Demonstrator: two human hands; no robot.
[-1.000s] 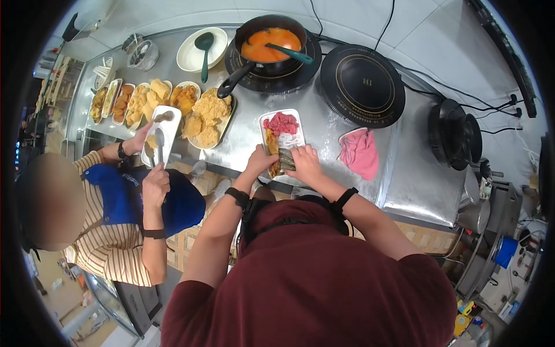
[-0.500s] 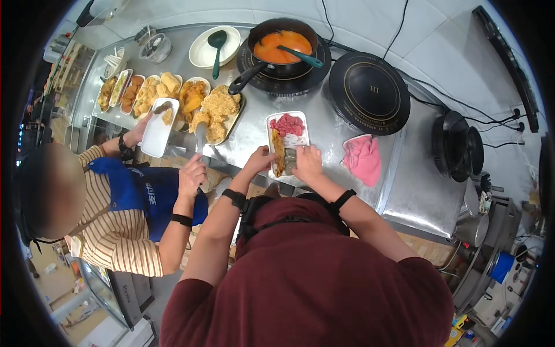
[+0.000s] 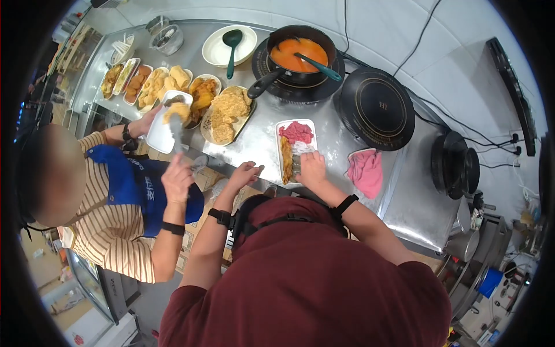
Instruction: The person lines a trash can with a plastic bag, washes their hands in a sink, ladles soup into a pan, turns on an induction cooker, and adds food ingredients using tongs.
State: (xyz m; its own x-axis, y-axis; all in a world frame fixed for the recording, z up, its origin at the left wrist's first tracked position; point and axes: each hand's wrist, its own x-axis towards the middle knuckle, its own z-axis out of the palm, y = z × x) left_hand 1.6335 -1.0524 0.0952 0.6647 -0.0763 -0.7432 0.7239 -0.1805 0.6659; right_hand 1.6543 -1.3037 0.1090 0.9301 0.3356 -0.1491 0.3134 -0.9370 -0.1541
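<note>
A white tray (image 3: 313,130) stands near the counter's front edge. In it lie red meat (image 3: 296,132), a long browned piece (image 3: 286,159) down the left side, white pieces and a dark greyish piece (image 3: 296,163). My right hand (image 3: 313,169) rests over the tray's lower right, its fingers on the dark piece and partly hidden. My left hand (image 3: 247,173) is left of the tray, off it, with fingers curled together; whether anything small is in them is too small to tell.
A co-worker (image 3: 139,191) at the left holds a white tray (image 3: 160,134) and tongs. Fried food trays (image 3: 231,113), a pan of orange sauce (image 3: 302,52), a white bowl (image 3: 245,43), a black cooker (image 3: 378,107) and a pink cloth (image 3: 365,172) are on the counter.
My left hand has come off the tray and moved left. My right hand stays at the tray. The co-worker's tongs went to the fried food and are now back over the held tray.
</note>
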